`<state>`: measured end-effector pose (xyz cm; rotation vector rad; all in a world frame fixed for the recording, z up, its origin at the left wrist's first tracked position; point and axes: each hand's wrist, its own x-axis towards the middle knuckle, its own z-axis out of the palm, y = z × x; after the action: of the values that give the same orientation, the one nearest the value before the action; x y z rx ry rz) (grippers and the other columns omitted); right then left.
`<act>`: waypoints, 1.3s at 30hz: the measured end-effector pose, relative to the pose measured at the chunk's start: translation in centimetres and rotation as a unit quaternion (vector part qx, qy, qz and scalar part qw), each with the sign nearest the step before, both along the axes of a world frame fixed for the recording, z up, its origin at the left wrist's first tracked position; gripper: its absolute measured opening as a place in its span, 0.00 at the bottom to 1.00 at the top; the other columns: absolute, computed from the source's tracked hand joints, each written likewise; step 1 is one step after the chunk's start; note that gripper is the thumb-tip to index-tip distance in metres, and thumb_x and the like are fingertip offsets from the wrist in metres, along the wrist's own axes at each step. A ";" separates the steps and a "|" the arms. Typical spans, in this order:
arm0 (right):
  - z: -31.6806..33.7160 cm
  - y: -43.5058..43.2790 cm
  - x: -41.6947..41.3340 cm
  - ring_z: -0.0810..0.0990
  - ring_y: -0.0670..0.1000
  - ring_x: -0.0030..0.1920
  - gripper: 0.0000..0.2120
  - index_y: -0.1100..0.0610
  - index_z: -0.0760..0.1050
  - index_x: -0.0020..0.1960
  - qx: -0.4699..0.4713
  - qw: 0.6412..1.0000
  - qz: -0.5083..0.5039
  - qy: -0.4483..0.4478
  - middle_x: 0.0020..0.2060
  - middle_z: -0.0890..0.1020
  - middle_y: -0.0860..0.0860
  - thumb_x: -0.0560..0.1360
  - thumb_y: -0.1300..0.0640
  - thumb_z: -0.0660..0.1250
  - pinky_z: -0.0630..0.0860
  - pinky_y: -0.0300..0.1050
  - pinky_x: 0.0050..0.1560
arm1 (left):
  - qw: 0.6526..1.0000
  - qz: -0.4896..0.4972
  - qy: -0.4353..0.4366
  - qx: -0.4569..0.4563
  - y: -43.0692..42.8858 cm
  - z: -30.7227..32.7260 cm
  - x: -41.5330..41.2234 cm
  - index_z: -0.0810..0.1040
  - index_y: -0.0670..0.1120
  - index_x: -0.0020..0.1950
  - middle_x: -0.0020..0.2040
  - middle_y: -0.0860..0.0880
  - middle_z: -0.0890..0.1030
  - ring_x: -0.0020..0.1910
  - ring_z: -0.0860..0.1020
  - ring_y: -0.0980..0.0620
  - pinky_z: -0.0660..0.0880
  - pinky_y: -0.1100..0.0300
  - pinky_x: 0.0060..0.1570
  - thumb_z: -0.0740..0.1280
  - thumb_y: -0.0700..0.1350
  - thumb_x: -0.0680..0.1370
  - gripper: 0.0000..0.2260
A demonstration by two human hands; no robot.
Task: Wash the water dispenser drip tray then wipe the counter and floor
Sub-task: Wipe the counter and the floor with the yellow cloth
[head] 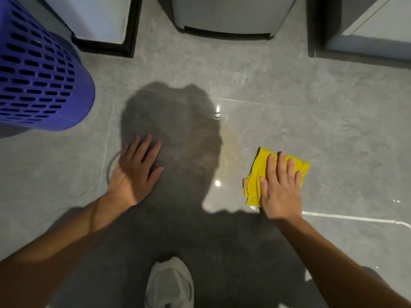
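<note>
Yellow cloth (262, 174), folded into a thick pad, lies flat on the grey tiled floor (333, 141) under the right hand (281, 187), whose fingers are spread and press down on it without curling round, probably to wipe a broad patch. Left of it, the left hand (133, 172) rests palm-down with fingers open on bare tile, apparently bracing the crouch. A faint yellowish smear (229, 143) between the 2 hands looks like the spot to wipe, with a blue perforated basket (40, 74) well off to the left.
</note>
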<state>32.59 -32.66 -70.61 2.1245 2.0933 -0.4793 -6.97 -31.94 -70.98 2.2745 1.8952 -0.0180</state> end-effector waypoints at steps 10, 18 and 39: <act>-1.9 -6.1 -7.9 0.58 0.66 0.81 0.33 0.56 0.56 0.84 0.026 0.999 0.038 -0.012 0.82 0.59 0.60 0.84 0.40 0.51 0.56 0.70 0.77 | 0.998 0.049 0.043 -0.014 -3.0 -1.6 -1.8 0.61 0.46 0.82 0.81 0.37 0.63 0.79 0.60 0.32 0.56 0.33 0.75 0.56 0.64 0.80 0.35; -2.2 14.8 -8.0 0.45 0.63 0.83 0.36 0.51 0.44 0.85 0.009 0.999 0.052 0.009 0.85 0.47 0.54 0.81 0.37 0.40 0.44 0.68 0.80 | 0.997 0.055 0.040 0.025 -3.3 -2.4 -1.7 0.59 0.49 0.83 0.83 0.40 0.61 0.81 0.59 0.35 0.55 0.34 0.77 0.61 0.63 0.78 0.36; -1.3 5.2 -18.5 0.55 0.66 0.82 0.38 0.55 0.54 0.84 0.012 0.999 -0.044 0.010 0.83 0.56 0.60 0.81 0.35 0.50 0.52 0.70 0.78 | 0.995 0.074 -0.056 0.034 -3.4 -1.8 -2.3 0.67 0.47 0.80 0.81 0.43 0.66 0.80 0.63 0.39 0.56 0.41 0.79 0.61 0.60 0.81 0.30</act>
<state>14.07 -27.41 -71.92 2.2433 2.0325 -0.4903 -9.25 -35.35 -72.78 2.1208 2.0288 0.1909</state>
